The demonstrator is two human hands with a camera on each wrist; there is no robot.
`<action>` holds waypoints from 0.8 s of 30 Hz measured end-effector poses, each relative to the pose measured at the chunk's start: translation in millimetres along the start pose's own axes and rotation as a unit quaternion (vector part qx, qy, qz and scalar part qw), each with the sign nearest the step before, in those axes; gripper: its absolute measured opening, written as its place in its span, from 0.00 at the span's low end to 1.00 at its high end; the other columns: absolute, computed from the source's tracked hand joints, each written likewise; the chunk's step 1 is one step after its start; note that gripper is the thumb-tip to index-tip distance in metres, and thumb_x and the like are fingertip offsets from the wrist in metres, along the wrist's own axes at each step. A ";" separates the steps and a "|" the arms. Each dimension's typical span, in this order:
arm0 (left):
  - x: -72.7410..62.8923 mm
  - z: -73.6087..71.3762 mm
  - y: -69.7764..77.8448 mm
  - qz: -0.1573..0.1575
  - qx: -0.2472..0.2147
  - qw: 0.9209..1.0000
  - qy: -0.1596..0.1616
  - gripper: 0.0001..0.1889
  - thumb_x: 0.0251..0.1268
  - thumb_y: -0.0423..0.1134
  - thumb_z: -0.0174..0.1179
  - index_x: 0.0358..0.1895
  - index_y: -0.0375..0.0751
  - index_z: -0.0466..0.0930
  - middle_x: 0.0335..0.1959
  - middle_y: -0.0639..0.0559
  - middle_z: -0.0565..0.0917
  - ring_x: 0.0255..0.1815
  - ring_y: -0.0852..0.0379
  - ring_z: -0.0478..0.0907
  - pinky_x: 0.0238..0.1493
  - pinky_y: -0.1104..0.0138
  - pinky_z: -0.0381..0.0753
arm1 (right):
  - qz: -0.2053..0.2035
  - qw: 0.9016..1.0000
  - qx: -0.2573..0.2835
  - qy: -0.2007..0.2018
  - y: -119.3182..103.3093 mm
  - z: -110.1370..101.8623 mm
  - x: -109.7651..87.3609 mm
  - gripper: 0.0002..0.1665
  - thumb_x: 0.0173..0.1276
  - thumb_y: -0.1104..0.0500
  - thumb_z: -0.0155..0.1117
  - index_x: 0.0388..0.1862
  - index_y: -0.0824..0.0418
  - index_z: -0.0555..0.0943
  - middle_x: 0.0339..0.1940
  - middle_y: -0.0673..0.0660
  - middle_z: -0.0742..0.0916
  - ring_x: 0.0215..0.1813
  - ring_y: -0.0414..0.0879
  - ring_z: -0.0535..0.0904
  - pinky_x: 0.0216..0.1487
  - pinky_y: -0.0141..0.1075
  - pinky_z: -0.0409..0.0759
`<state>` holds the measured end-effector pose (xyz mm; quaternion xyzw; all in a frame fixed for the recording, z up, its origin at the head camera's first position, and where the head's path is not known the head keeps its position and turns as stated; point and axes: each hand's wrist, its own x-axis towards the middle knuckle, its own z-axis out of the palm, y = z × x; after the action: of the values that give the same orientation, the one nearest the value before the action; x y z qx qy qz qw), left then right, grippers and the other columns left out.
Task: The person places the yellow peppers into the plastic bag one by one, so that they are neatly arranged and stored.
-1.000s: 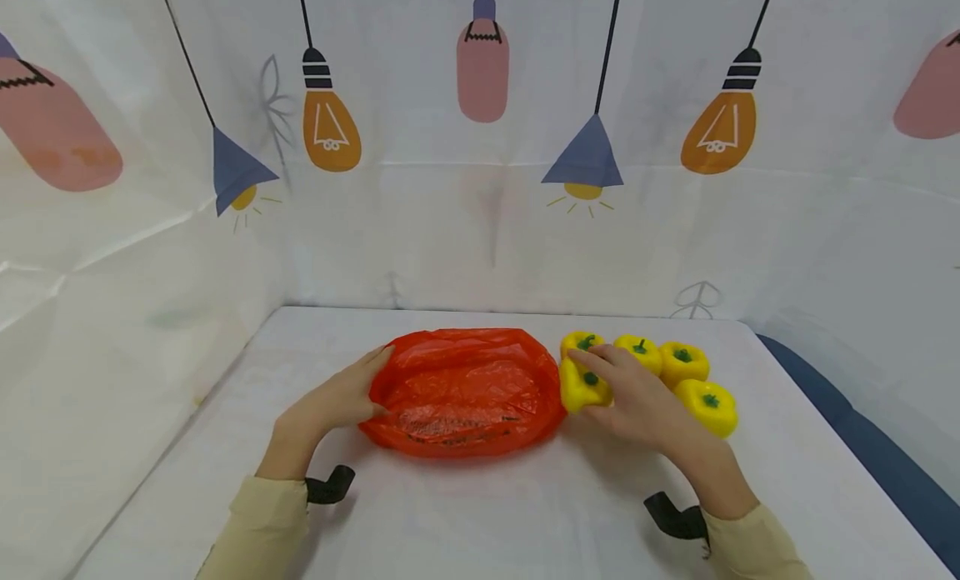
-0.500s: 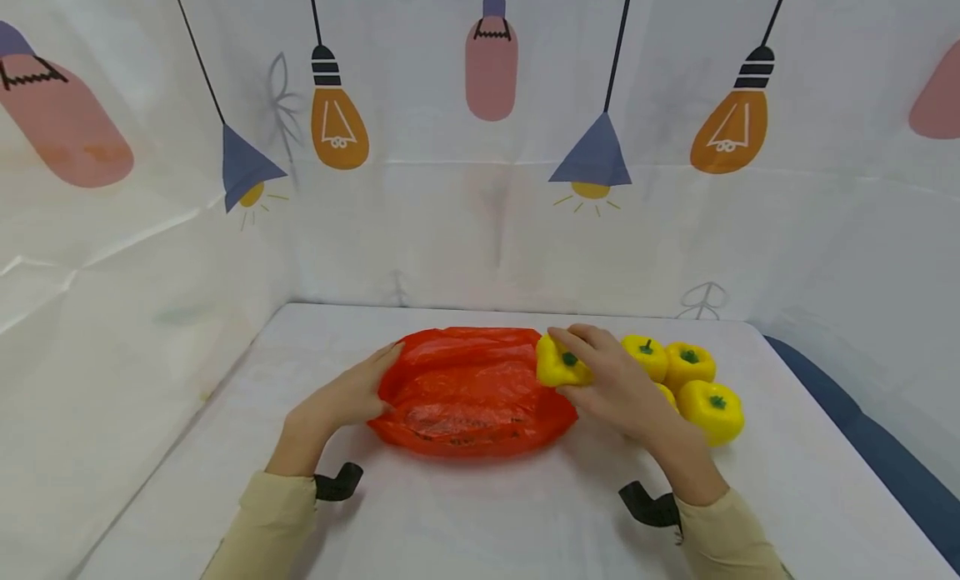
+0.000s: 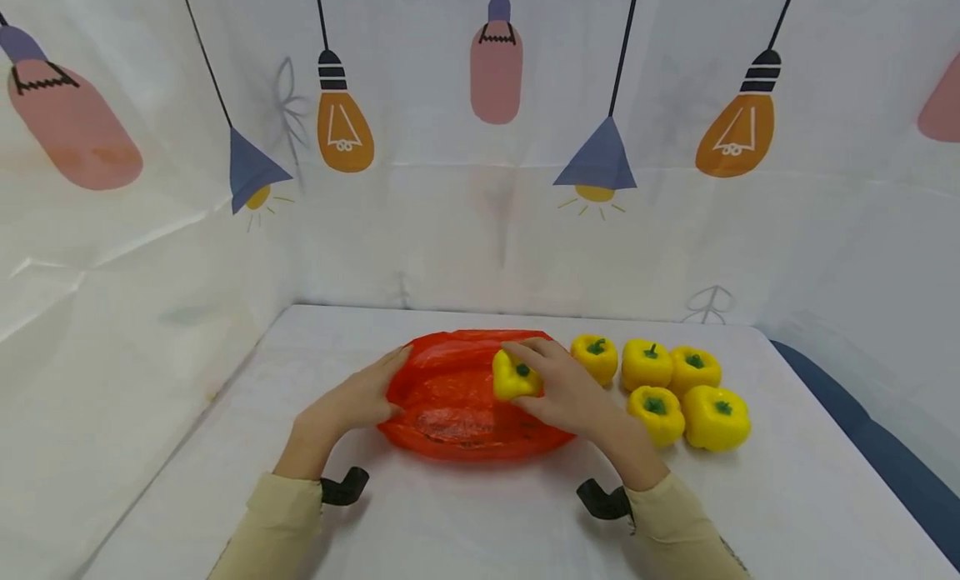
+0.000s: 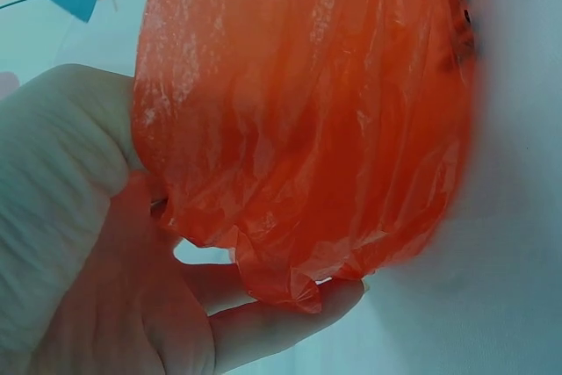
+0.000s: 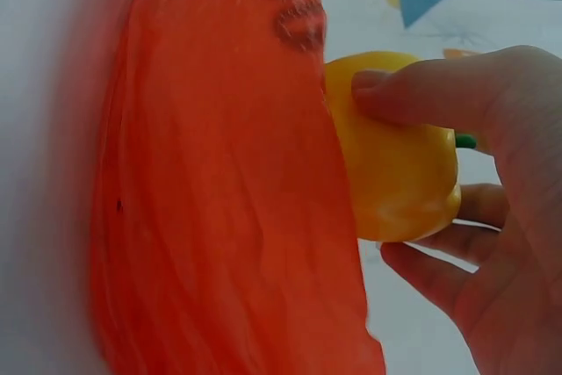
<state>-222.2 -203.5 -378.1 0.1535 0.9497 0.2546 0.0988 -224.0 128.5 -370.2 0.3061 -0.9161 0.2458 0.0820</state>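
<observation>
A red plastic bag [image 3: 450, 417] lies in the middle of the white table, its wide mouth facing up. At its left end my left hand [image 3: 360, 397] holds the rim, thumb and fingers spread apart around the film; part of those fingers is hidden behind the bag [image 4: 307, 129] in the left wrist view. My right hand [image 3: 566, 388] grips a yellow bell pepper [image 3: 513, 376] over the bag's opening. In the right wrist view, the thumb presses one side of the pepper [image 5: 395, 173], and the bag's near wall hides its lower part.
Several more yellow bell peppers stand grouped to the right of the bag, among them a front one [image 3: 716, 417] and one near the bag [image 3: 595, 359]. A white sheet [image 3: 442, 230] printed with lamps hangs behind the table [image 3: 480, 522]. Something dark blue [image 3: 832, 388] is beyond the right edge.
My right hand has lifted the bell pepper from beside the bag and carried it left over the opening. The left hand has stayed at the bag's left end.
</observation>
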 end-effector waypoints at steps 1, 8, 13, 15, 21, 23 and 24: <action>0.1 0.2 0.7 0.000 -0.002 1.000 0.000 0.48 0.59 0.33 0.64 0.81 0.46 0.46 0.82 0.47 0.52 0.81 0.41 0.54 0.76 0.42 0.60 | 0.002 1.000 0.008 -0.002 -0.8 2.7 2.6 0.41 0.60 0.53 0.73 0.73 0.43 0.69 0.64 0.50 0.76 0.60 0.46 0.75 0.59 0.42 0.81; -0.5 2.7 2.2 -0.003 -0.002 1.000 0.003 0.47 0.59 0.33 0.64 0.81 0.44 0.48 0.82 0.47 0.54 0.80 0.43 0.55 0.76 0.44 0.60 | 0.032 0.998 0.040 -0.021 -9.3 21.2 20.5 0.42 0.62 0.50 0.72 0.75 0.43 0.67 0.66 0.51 0.76 0.61 0.46 0.74 0.62 0.43 0.81; -1.8 3.1 5.0 -0.013 0.000 1.000 0.000 0.47 0.59 0.33 0.64 0.80 0.44 0.49 0.81 0.47 0.55 0.80 0.43 0.56 0.76 0.44 0.61 | 0.047 0.997 0.063 -0.025 -15.9 38.1 33.5 0.42 0.63 0.46 0.70 0.75 0.46 0.65 0.67 0.48 0.76 0.61 0.44 0.73 0.62 0.43 0.80; -1.5 3.5 5.8 -0.015 0.001 1.000 -0.002 0.47 0.59 0.33 0.64 0.80 0.44 0.49 0.81 0.47 0.55 0.80 0.43 0.56 0.76 0.44 0.61 | 0.050 0.996 0.072 -0.026 -19.7 42.3 38.3 0.42 0.63 0.46 0.70 0.74 0.46 0.66 0.67 0.47 0.76 0.61 0.43 0.73 0.61 0.43 0.80; -1.6 3.0 8.4 -0.017 -0.002 1.000 0.000 0.47 0.59 0.33 0.65 0.80 0.44 0.49 0.81 0.47 0.54 0.80 0.43 0.56 0.76 0.44 0.61 | 0.057 0.994 0.090 -0.035 -28.9 53.1 51.2 0.41 0.62 0.49 0.69 0.74 0.48 0.67 0.67 0.51 0.76 0.57 0.45 0.74 0.58 0.43 0.81; -1.5 3.0 8.5 -0.017 -0.002 1.000 0.001 0.48 0.58 0.34 0.65 0.80 0.44 0.49 0.81 0.47 0.54 0.80 0.43 0.57 0.76 0.44 0.62 | 0.058 0.994 0.090 -0.036 -30.1 57.8 54.1 0.40 0.62 0.50 0.68 0.74 0.48 0.67 0.67 0.52 0.75 0.57 0.45 0.74 0.59 0.43 0.81; -1.5 2.9 8.4 -0.017 -0.003 1.000 0.001 0.48 0.58 0.34 0.66 0.80 0.44 0.49 0.81 0.47 0.54 0.79 0.43 0.58 0.76 0.44 0.62 | 0.059 0.993 0.091 -0.035 -30.3 60.4 55.2 0.40 0.62 0.50 0.68 0.74 0.48 0.68 0.67 0.52 0.75 0.57 0.45 0.74 0.59 0.43 0.81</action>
<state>-218.0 -195.7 -376.1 0.1366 0.9515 0.2558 0.1025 -249.8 48.5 -393.7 0.2664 -0.9085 0.3218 0.0072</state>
